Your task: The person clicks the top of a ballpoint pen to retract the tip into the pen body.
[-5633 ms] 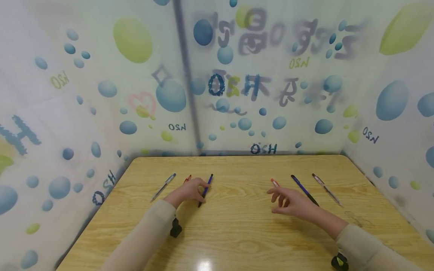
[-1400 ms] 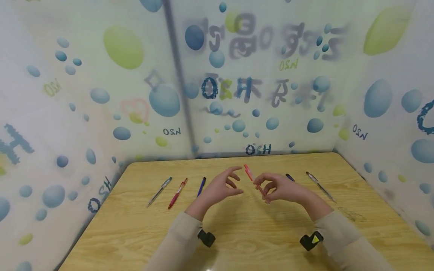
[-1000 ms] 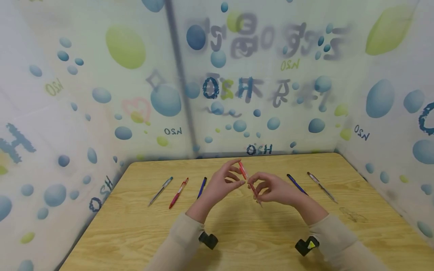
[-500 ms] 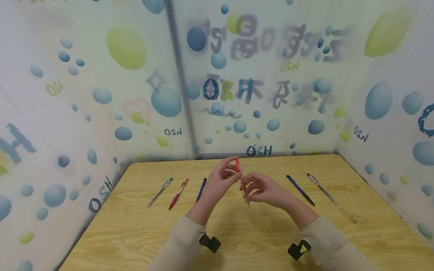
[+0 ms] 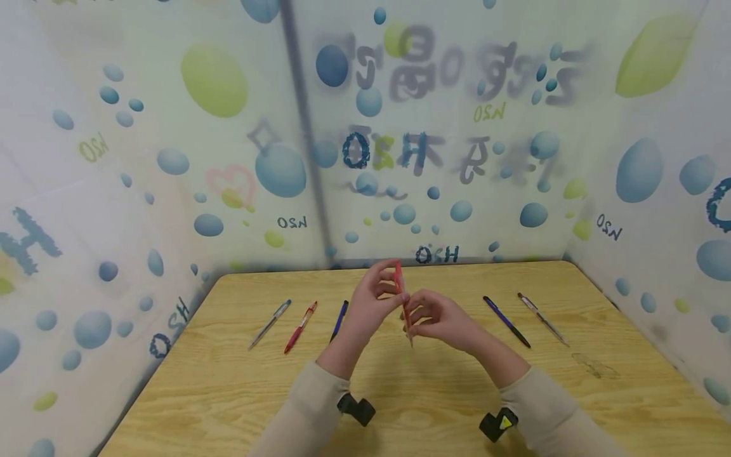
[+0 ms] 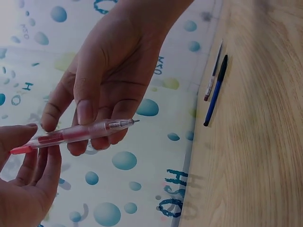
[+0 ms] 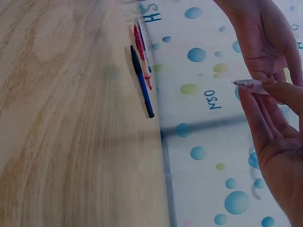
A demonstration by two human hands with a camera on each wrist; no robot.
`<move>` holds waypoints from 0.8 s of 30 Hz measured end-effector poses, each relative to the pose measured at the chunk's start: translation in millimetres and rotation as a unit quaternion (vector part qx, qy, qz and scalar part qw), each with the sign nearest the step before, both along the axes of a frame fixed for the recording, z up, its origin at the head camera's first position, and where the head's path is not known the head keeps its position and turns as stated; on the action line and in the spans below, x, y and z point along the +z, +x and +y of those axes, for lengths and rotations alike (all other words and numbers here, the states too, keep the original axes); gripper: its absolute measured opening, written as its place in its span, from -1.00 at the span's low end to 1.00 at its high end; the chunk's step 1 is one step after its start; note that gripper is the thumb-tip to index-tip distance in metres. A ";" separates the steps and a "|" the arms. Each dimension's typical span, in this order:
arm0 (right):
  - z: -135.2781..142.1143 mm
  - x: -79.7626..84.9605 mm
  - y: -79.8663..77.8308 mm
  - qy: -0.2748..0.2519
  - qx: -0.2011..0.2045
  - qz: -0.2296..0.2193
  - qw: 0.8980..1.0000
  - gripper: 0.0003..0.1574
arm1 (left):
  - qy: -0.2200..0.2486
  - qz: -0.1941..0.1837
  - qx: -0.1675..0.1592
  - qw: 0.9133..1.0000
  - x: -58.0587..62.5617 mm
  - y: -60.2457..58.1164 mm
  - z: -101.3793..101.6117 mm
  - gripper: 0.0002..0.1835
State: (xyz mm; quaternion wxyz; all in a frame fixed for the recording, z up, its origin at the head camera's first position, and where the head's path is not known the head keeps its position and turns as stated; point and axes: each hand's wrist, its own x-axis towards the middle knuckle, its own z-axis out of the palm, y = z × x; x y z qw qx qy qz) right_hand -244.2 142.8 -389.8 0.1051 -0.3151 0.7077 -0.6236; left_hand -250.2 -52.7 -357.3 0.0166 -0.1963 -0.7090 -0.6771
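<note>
Above the middle of the table, both hands hold a red click pen, clear-barrelled, upright with its bare tip down in the head view. My left hand grips its red upper end, index finger on top and thumb lower on the side. Lower down the barrel, my right hand pinches it between thumb and fingers. The left wrist view shows the right thumb on the pen's barrel near the tip and the left hand at the red end. In the right wrist view only the pen's tip end shows.
Left on the wooden table lie a clear pen with a blue end, a red pen and a blue pen partly behind the left hand. Right lie a blue-and-black pen and a clear brown-ended pen. Patterned curtains surround the table.
The right hand picked the red pen off the table's right side and brought it left to the middle. The left hand left the blue pen, rose and took the red pen's upper end.
</note>
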 end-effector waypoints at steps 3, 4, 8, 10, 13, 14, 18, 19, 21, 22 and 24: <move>-1.2 -3.4 0.1 0.010 -0.020 -0.003 1.000 -0.71 | 0.025 0.000 -0.004 1.000 1.8 0.6 0.4 -0.42; -1.5 -5.0 0.2 0.015 -0.025 -0.002 1.000 -0.73 | 0.031 0.001 -0.004 0.999 2.4 0.9 0.4 -0.44; -4.0 -10.2 1.9 0.028 -0.026 0.009 0.999 -0.77 | 0.046 0.006 -0.006 0.999 4.6 2.3 -0.2 -0.47; -5.7 -11.6 2.8 0.037 -0.024 0.022 0.999 -0.78 | 0.046 0.007 -0.004 0.999 4.7 2.0 -0.4 -0.47; -7.8 -11.2 3.6 0.046 -0.025 0.040 0.998 -0.78 | 0.043 0.010 -0.003 0.999 4.8 0.9 -0.4 -0.45; -8.0 -11.0 3.7 0.046 -0.024 0.045 0.998 -0.79 | 0.042 0.010 -0.003 0.999 4.7 0.6 -0.5 -0.43; -7.6 -9.4 3.7 0.044 -0.036 0.059 0.997 -0.81 | 0.036 0.009 -0.001 0.999 3.5 -0.5 -1.5 -0.40; -7.4 -8.9 3.6 0.042 -0.040 0.060 0.996 -0.81 | 0.035 0.008 -0.001 0.999 3.1 -0.6 -1.8 -0.40; -7.4 -8.0 3.3 0.038 -0.050 0.061 0.996 -0.81 | 0.033 0.008 -0.002 0.999 2.9 -0.4 -2.4 -0.41; -7.4 -7.5 3.2 0.035 -0.054 0.059 0.996 -0.81 | 0.034 0.008 -0.003 0.999 2.6 -0.6 -2.6 -0.41; -7.8 -7.1 3.0 0.030 -0.057 0.055 0.996 -0.81 | 0.036 0.007 -0.008 0.999 2.3 -0.1 -3.0 -0.42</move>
